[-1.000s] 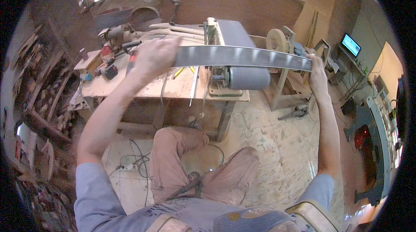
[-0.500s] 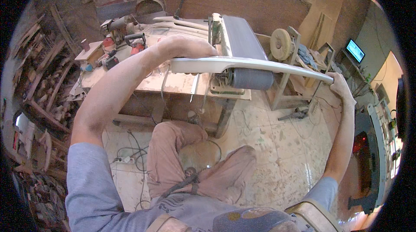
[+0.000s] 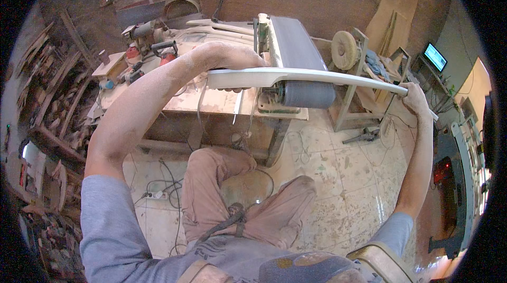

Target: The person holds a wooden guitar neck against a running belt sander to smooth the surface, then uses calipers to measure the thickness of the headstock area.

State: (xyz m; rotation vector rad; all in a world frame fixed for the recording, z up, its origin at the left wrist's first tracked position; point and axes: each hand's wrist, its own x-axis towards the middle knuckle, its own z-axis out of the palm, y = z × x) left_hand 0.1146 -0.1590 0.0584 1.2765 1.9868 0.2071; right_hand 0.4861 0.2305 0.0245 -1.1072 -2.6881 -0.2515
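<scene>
A long, pale, slightly curved board [image 3: 332,77] lies crosswise over a belt sander [image 3: 296,40], just above its front roller [image 3: 309,95]. My left hand [image 3: 237,60] is closed on the board's wide left end, palm over the top and fingertips showing beneath. At the narrower right end, my right hand [image 3: 413,97] grips the board, with its tip sticking out past the hand. Whether the board touches the belt is unclear from this view.
The wooden bench [image 3: 198,103] holds power tools [image 3: 166,53], cables and loose strips [image 3: 222,32]. A wheel on a wooden stand [image 3: 344,50] stands right, near a screen [image 3: 434,56]. Shelves of offcuts [image 3: 58,93] line the left. A power strip [image 3: 156,195] and cables lie on the floor.
The board has turned from its broad grey face to a pale narrow side. My left hand moved rightward over its top, and my right hand moved right and down. Little differs since half a second ago.
</scene>
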